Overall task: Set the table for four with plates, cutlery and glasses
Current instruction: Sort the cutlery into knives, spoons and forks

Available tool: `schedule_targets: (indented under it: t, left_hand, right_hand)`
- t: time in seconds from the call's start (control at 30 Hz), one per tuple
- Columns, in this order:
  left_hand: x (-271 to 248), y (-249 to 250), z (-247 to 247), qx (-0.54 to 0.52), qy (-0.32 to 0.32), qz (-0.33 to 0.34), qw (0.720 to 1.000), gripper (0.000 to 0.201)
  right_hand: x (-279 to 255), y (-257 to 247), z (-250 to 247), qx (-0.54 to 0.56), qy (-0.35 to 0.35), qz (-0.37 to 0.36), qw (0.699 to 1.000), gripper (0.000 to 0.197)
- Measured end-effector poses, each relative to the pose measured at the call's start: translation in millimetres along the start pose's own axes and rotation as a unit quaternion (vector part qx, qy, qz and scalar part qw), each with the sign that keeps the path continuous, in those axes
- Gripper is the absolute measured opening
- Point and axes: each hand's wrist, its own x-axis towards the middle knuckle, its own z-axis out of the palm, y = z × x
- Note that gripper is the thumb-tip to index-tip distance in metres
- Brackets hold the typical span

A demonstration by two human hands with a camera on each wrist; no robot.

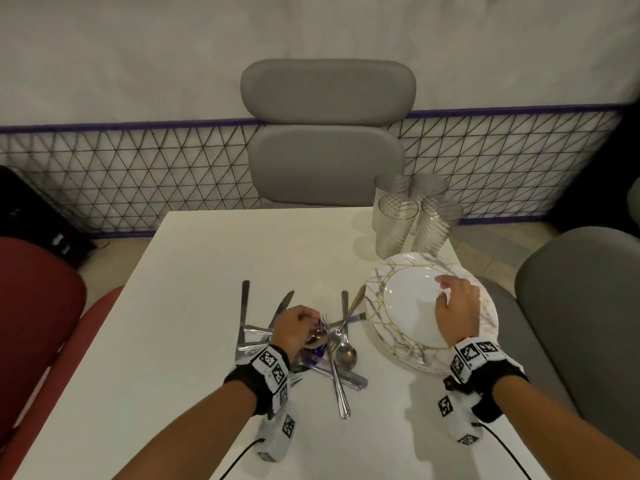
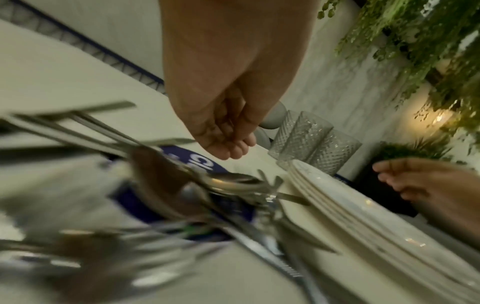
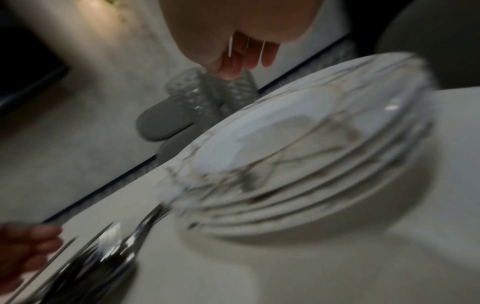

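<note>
Now left hand [image 1: 294,329] over cutlery pile [image 1: 325,341], right hand [image 1: 457,313] over plate stack [image 1: 398,306].

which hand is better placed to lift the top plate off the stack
Right. The right hand is already over the plates, fingers at the top plate's rim. The left hand is over the cutlery.

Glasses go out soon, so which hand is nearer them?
Right. The right hand is over the plates, just in front of the glasses; the left hand is over the cutlery, farther away.
</note>
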Motion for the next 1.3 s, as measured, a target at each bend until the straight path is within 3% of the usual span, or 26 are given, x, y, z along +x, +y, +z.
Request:
schedule_targets:
  t: [0.13, 0.27, 0.33, 0.47, 0.6, 0.73, 0.93, 1.03, 1.13, 1.2, 1.3]
  left_hand:
    - [-9, -30, -56, 0.078, 0.034, 0.023, 0.996, 0.025]
    - [-12, -60, -96, 0.129, 0.055, 0.030, 0.990, 0.027]
    - [-13, -72, -108, 0.147, 0.051, 0.045, 0.987, 0.028]
    - [-12, -84, -122, 0.183, 0.011, 0.080, 0.980, 0.034]
    - [0, -89, -128, 0.198, -0.024, 0.124, 0.972, 0.043]
    - [10, -89, -127, 0.198, -0.058, 0.118, 0.971, 0.041]
    - [14, -87, -120, 0.331, -0.091, 0.210, 0.915, 0.042]
    - [10, -84, -122, 0.324, -0.081, 0.232, 0.914, 0.036]
    - [6, -77, -127, 0.301, -0.061, 0.248, 0.919, 0.030]
    - [4, -69, -131, 0.257, -0.015, 0.250, 0.933, 0.028]
    - [9, -57, -140, 0.168, 0.051, 0.214, 0.961, 0.033]
  right_hand:
    - [-22, -63, 49, -0.027, -0.174, -0.160, 0.971, 0.030]
    - [-39, -128, 110, -0.136, -0.328, -0.340, 0.871, 0.033]
    - [-42, -155, 135, -0.198, -0.353, -0.422, 0.812, 0.036]
    - [-42, -187, 166, -0.324, -0.371, -0.497, 0.714, 0.036]
    - [-32, -196, 177, -0.341, -0.383, -0.538, 0.669, 0.033]
    - [-21, -197, 176, -0.354, -0.420, -0.560, 0.621, 0.023]
    - [-19, -196, 169, -0.392, -0.472, -0.503, 0.608, 0.026]
    - [-14, -199, 161, -0.411, -0.470, -0.476, 0.619, 0.038]
    - [-6, -203, 153, -0.396, -0.357, -0.537, 0.654, 0.048]
    - [0, -206, 149, -0.389, -0.269, -0.587, 0.657, 0.050]
    - [6, -220, 146, -0.351, -0.194, -0.621, 0.673, 0.040]
